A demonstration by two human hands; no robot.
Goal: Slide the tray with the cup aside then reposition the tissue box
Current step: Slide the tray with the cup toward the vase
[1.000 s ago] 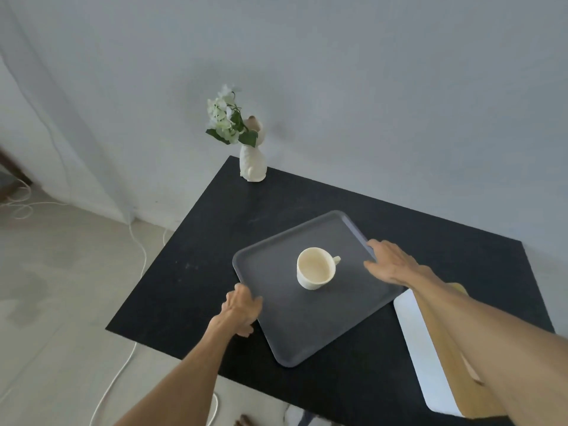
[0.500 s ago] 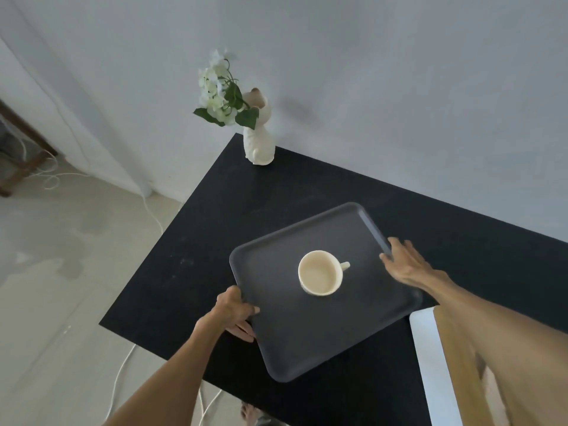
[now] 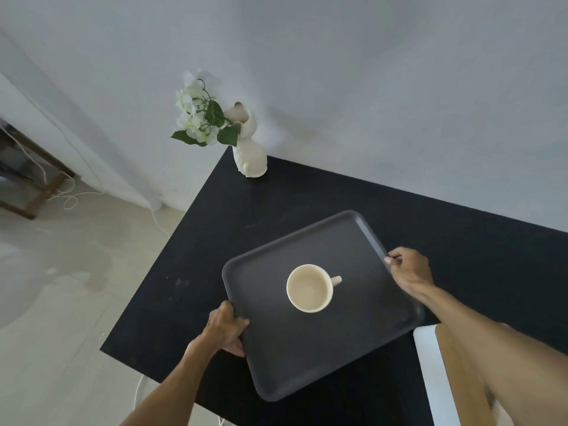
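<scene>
A dark grey tray [image 3: 295, 358] lies on the black table [image 3: 276, 198], turned at an angle. An empty cream cup [image 3: 309, 288] stands upright at its middle, handle pointing right. My left hand [image 3: 226, 329] grips the tray's left rim, thumb on top. My right hand [image 3: 408, 270] is closed on the tray's right rim. The white and tan tissue box [image 3: 430, 373] sits at the lower right, mostly hidden behind my right forearm.
A cream vase with white flowers [image 3: 249, 149] stands at the table's far left corner by the wall. The table's left edge drops to a pale floor with white cables [image 3: 70, 198]. A wooden frame [image 3: 37, 192] stands at far left.
Both hands have gone from resting near the tray's sides to gripping its rims. The view has tilted and moved closer, and the tissue box has slipped further towards the lower right.
</scene>
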